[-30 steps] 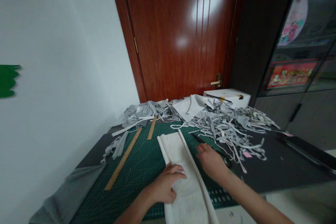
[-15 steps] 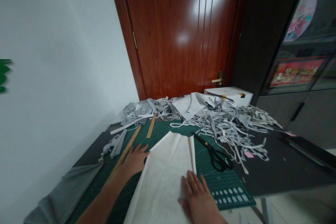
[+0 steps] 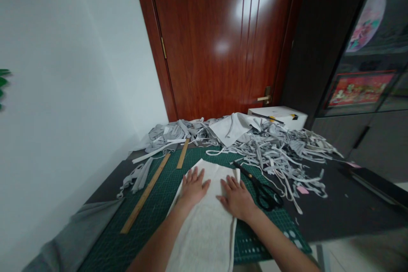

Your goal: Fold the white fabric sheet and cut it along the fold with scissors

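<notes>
A folded piece of off-white cloth (image 3: 204, 229) lies on the green cutting mat (image 3: 153, 216), its near end running out of the bottom of the view. My left hand (image 3: 194, 188) rests flat on the cloth's upper left part, fingers spread. On the upper right part, close to the folded edge, my right hand (image 3: 235, 196) also lies flat with its fingers apart. Neither hand grips anything. Black-handled scissors (image 3: 263, 189) lie just right of the cloth, blades pointing away to the left.
A long wooden ruler (image 3: 146, 193) and a shorter wooden strip (image 3: 183, 154) lie left of the cloth. Grey fabric scraps (image 3: 270, 148) are heaped along the back and right. Grey cloth (image 3: 73, 233) drapes at the left edge. A white box (image 3: 283, 117) stands behind the heap.
My left hand has moved right from the cloth's left edge onto the cloth. My right hand has slid forward along its right side. The cloth's left side now lies further in.
</notes>
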Tool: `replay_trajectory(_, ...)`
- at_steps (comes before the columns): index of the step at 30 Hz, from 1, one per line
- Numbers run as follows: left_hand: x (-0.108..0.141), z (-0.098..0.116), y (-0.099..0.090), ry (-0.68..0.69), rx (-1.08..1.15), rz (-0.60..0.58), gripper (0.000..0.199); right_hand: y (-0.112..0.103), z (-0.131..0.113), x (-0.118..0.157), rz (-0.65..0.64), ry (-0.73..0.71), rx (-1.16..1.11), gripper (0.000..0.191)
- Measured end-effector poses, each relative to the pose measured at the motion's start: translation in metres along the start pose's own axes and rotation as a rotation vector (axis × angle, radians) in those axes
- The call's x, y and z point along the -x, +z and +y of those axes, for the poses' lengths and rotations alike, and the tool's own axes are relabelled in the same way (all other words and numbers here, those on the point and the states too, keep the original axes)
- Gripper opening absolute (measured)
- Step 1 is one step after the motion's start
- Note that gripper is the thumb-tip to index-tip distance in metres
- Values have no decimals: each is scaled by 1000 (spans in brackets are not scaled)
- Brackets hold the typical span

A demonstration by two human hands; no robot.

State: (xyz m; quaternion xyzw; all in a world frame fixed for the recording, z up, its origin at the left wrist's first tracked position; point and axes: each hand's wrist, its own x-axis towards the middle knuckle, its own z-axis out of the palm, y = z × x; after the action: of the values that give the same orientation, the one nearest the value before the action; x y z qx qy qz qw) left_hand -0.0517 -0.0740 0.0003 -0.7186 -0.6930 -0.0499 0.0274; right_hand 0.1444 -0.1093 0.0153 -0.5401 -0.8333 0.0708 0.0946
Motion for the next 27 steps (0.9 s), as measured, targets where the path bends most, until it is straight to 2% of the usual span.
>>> replay_trajectory(3, -4, -19, 0, -13, 16, -47, 60, 7, 10, 22, 38, 66, 73, 70)
replay_trajectory(8, -25, -42, -7, 62, 18, -148, 57, 10, 12, 56, 54, 85, 74, 75)
replay_trajectory(14, -41, -49, -11, 186, 27, -173, 56, 20, -5, 80, 39, 122, 47, 77)
replay_trajectory(18, -38, -36, -18, 407, 30, -154, 56, 11, -21, 95, -93, 155, 53, 80)
replay_trajectory(19, -36, -31, -20, 468, 29, -156, 56, 3, -24, 97, -141, 144, 46, 75)
replay_trajectory(21, -32, -17, -24, 587, 31, -167, 58, -17, -28, 94, -200, 149, 22, 52)
replay_trajectory(22, -30, -8, -25, 647, 33, -167, 58, -27, -30, 90, -199, 137, 6, 46)
replay_trajectory(24, -28, 8, -27, 767, 27, -164, 59, -41, -31, 72, -121, 81, -65, 37)
replay_trajectory(25, -27, 16, -27, 827, 14, -166, 61, -43, -29, 60, -34, 5, -128, 33)
replay_trajectory(27, -27, 30, -27, 936, -24, -154, 63, -37, -24, 34, 114, -112, -247, 37)
